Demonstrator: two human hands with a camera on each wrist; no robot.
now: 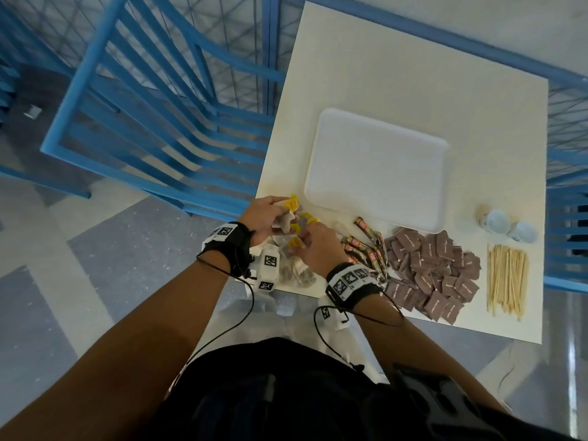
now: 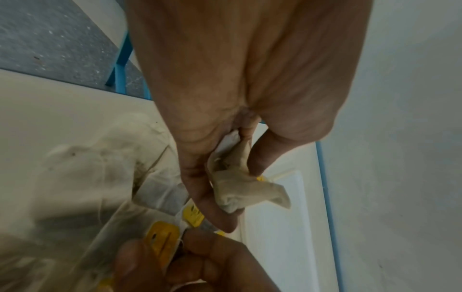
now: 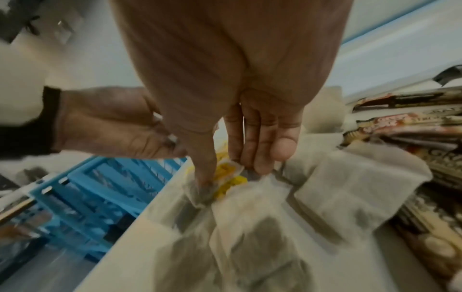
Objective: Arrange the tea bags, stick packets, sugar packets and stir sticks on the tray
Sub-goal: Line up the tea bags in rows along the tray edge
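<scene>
Bench (image 1: 381,58): a white square top; everything lies along its near edge, with the tray behind that row.
Tray (image 1: 375,167): white, with rounded corners, flat on the bench just behind the packets; nothing is on it.
Sugar packets (image 1: 432,268): a loose brown heap at the near edge, right of the middle, between the stick packets and the stir sticks.
Tea bags (image 1: 296,268): a pile at the near left corner, yellow tags showing, some bags reaching the bench edge under my hands.
Stir sticks (image 1: 506,278): a pale bundle lying side by side near the near right corner, pointing front to back.
Stick packets (image 1: 369,246): a fan of dark printed sticks between the tea bags and the sugar packets, the farthest one just beside the tray's near edge.
Cups (image 1: 509,224): small white ones, lying just behind the stir sticks, right of the tray.
My left grip (image 1: 270,214): fingers (image 2: 212,207) and thumb curled round crumpled tea bags, lifted just over the pile.
My right grip (image 1: 318,246): fingertips (image 3: 262,158) and thumb pinching a tea bag with its yellow tag at the top of the pile, touching my left hand's bundle.
</scene>
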